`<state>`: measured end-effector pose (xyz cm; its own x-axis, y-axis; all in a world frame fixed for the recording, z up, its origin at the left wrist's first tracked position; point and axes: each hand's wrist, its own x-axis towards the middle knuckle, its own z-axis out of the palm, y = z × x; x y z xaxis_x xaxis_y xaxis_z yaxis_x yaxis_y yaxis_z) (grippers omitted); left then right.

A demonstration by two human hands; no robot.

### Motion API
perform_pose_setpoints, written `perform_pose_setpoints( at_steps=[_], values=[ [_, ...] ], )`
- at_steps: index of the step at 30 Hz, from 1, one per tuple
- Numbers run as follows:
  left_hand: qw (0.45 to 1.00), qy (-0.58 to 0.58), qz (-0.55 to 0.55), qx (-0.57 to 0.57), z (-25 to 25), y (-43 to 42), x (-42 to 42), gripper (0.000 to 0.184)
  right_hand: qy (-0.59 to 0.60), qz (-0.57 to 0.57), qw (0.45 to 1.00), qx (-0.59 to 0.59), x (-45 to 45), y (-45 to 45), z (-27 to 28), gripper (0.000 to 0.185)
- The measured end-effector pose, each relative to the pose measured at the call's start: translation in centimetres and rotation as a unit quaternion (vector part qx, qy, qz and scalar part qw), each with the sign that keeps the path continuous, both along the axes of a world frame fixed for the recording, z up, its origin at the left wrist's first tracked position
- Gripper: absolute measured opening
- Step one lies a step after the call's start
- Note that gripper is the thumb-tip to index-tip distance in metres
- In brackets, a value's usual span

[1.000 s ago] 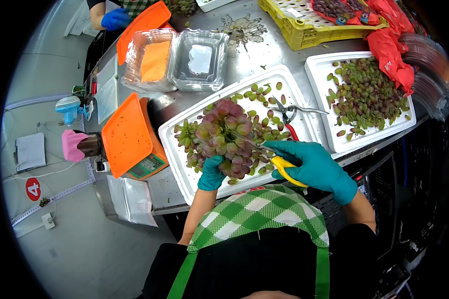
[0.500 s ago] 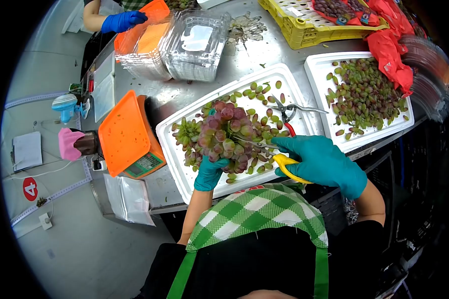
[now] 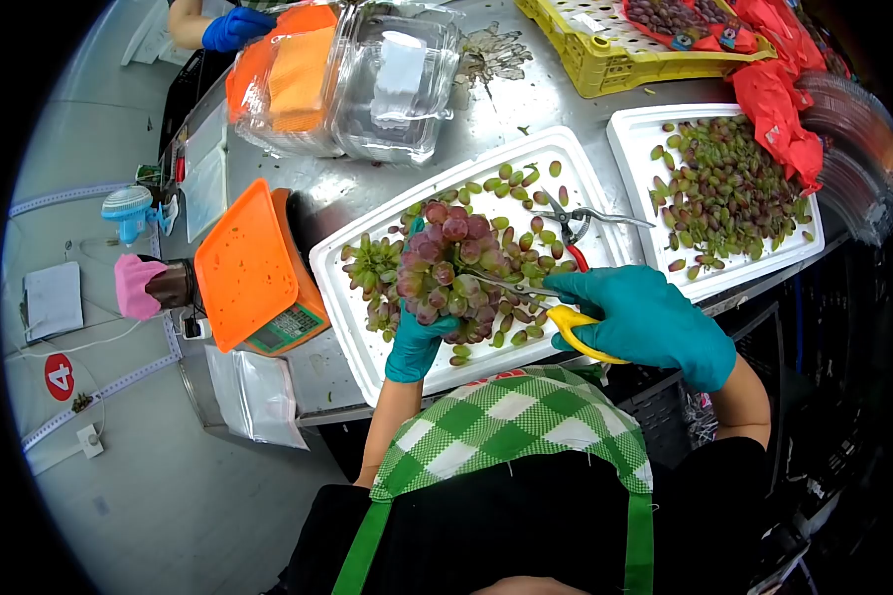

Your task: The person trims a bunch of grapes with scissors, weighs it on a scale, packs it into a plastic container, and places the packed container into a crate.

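Note:
My left hand [image 3: 419, 342], in a teal glove, is closed around a bunch of red grapes [image 3: 448, 260] from below and holds it over a white foam tray [image 3: 352, 342]. The bunch hides most of its fingers. In my right hand [image 3: 637, 322], also gloved in teal, are scissors [image 3: 577, 335] with yellow handles. Their blades reach into the right side of the bunch; the tips are hard to make out among the grapes. Loose grapes [image 3: 541, 260] lie in the tray around the bunch, and red-handled pruning shears [image 3: 577, 226] rest at its right side.
An orange scale [image 3: 253, 268] stands left of the tray, near plastic bags [image 3: 256, 397]. Clear plastic boxes [image 3: 387, 89] are at the back, beside another person's blue-gloved hand [image 3: 236, 28]. On the right are a second foam tray [image 3: 630, 139] of grapes and a yellow crate [image 3: 605, 69].
The clear boxes at the back have shifted and tilted slightly, and the other person's blue-gloved hand has moved a little. My hands, scissors and bunch have barely moved.

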<state>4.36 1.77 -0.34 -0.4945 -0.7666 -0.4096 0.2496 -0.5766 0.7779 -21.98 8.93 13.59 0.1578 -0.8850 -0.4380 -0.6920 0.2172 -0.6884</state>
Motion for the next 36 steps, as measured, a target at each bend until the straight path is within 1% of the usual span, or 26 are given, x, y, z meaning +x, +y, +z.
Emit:
perform_pose_setpoints(
  at_steps=[2, 5, 8, 11, 14, 17, 20, 21, 24, 27, 30, 33, 36],
  values=[
    [1.0, -0.016, 0.011, -0.018, 0.4, 0.1, -0.3, 0.063, -0.002, -0.007, 1.0, 0.007, 0.1, -0.1, 0.3, 0.047],
    [0.999, -0.016, 0.011, -0.026, 0.0, 0.1, -0.1, 0.063, -0.049, -0.027, 0.998, 0.001, 0.2, 0.3, 0.0, 0.047],
    [0.999, -0.019, 0.0, -0.027, 0.3, 0.1, -0.1, 0.065, -0.06, -0.045, 0.997, 0.023, 0.2, 0.4, -0.4, 0.049],
    [0.999, -0.014, -0.003, -0.029, 0.4, 0.0, -0.1, 0.066, -0.051, -0.026, 0.996, 0.061, 0.2, 0.2, 0.2, 0.05],
    [1.0, -0.005, -0.002, -0.029, 0.5, -0.1, -0.1, 0.066, -0.066, 0.006, 0.995, 0.08, -0.3, 0.0, 0.3, 0.047],
    [0.999, 0.0, -0.004, -0.035, 0.7, -0.1, -0.2, 0.066, -0.15, 0.028, 0.983, 0.098, -1.1, 0.0, -0.6, 0.05],
    [0.999, -0.001, -0.005, -0.037, 0.8, 0.0, -0.2, 0.067, -0.22, 0.023, 0.955, 0.198, -1.8, -0.6, -0.9, 0.052],
    [0.999, -0.002, -0.005, -0.039, 0.7, 0.0, -0.2, 0.067, -0.243, 0.013, 0.933, 0.266, -1.9, -0.9, -0.5, 0.049],
    [0.999, 0.0, -0.006, -0.041, 0.7, 0.1, -0.1, 0.067, -0.174, 0.05, 0.973, 0.14, -1.6, -0.7, -0.6, 0.051],
    [0.999, 0.0, -0.005, -0.041, 0.5, 0.2, 0.0, 0.067, -0.07, 0.059, 0.993, 0.075, -1.0, -0.3, -0.4, 0.055],
    [0.999, 0.0, -0.006, -0.042, 0.4, 0.2, 0.1, 0.068, -0.052, 0.052, 0.996, 0.057, -0.5, 0.0, 0.3, 0.058],
    [0.999, 0.002, -0.006, -0.051, 0.5, 0.4, 0.0, 0.068, -0.018, 0.049, 0.996, 0.065, -0.1, -0.2, 0.9, 0.057],
    [0.998, 0.005, -0.006, -0.06, 0.6, 0.5, -0.1, 0.069, 0.007, 0.063, 0.996, 0.055, 0.0, -0.3, 1.1, 0.053]
  ],
)
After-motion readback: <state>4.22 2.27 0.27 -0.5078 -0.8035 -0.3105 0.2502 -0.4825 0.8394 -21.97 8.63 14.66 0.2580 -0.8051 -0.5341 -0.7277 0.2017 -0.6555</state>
